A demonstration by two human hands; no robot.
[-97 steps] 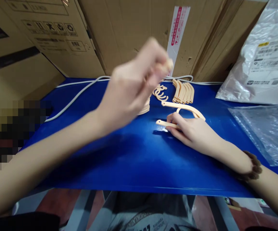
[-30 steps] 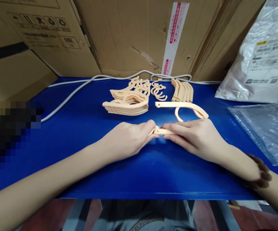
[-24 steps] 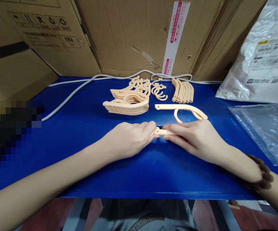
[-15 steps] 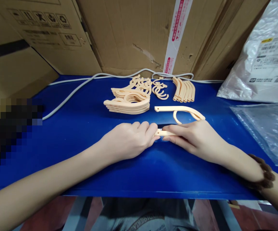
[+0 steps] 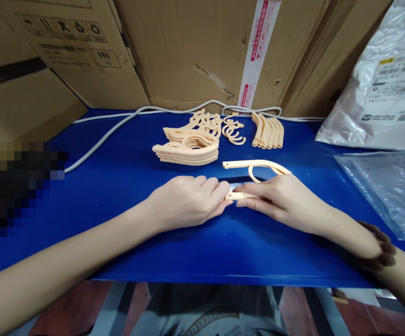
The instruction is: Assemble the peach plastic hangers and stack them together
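My right hand is closed on a cream plastic hanger piece, near the middle of the blue table. Its other arm stretches out to the left above my fingers, with a curved part below it. My left hand is closed at the left end of the lower arm; its fingertips hide what they pinch there. Behind my left hand lies a stack of cream hangers. Small cream hooks and a row of curved cream arms lie farther back.
Cardboard boxes stand along the back of the blue table. A white cable crosses the rear left. On the right are a white labelled bag and a clear plastic bag. The far left is pixelated.
The hanger's upper arm has tilted and shifted slightly left and down, closer to my fingers. Both hands keep their grip and have moved very little.
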